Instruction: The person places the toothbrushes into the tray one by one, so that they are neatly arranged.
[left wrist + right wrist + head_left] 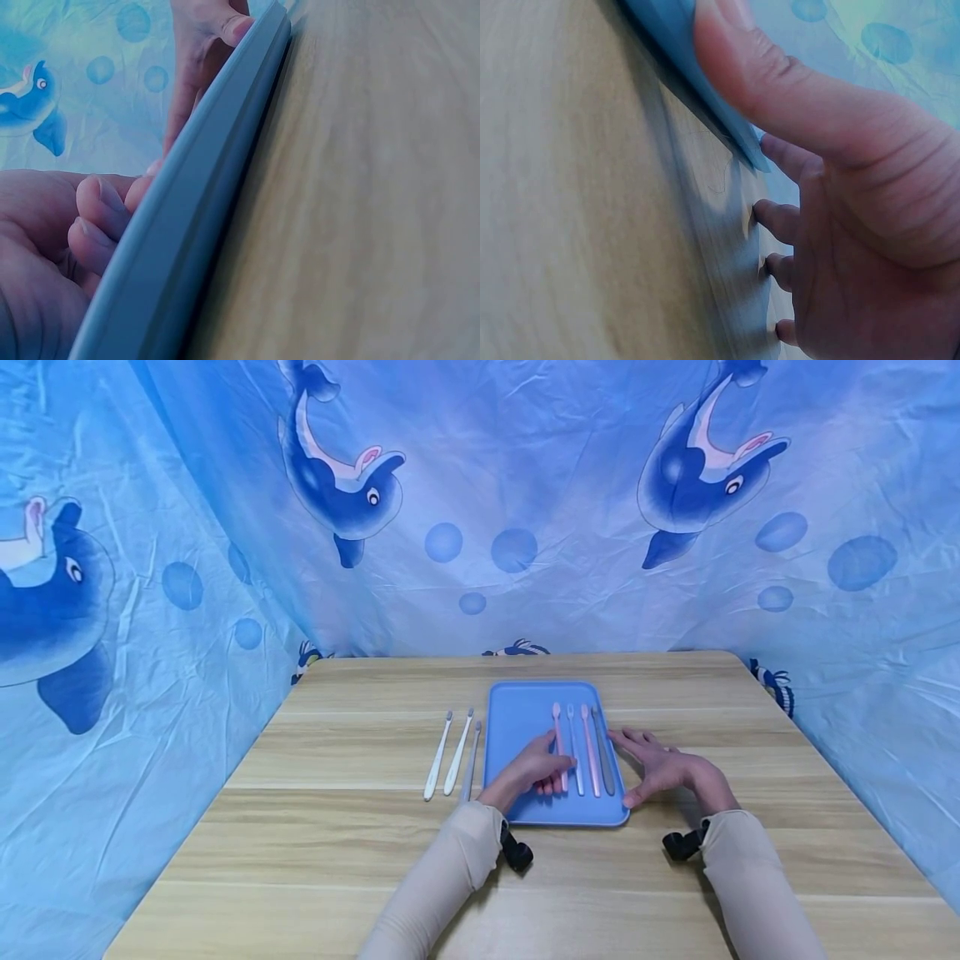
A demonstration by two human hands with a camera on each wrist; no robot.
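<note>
The left hand reached over the blue tray, its fingers pinching the leftmost pink toothbrush inside it. To that brush's right, in a row, lay a pale blue toothbrush, a second pink toothbrush and a dark grey toothbrush, bristle ends away from the person. The right hand was well apart from the left, fingers and thumb spread, thumb touching the tray's right edge. Beside the tray's left side, two white toothbrushes and a greyish toothbrush lay on the wooden bench.
</note>
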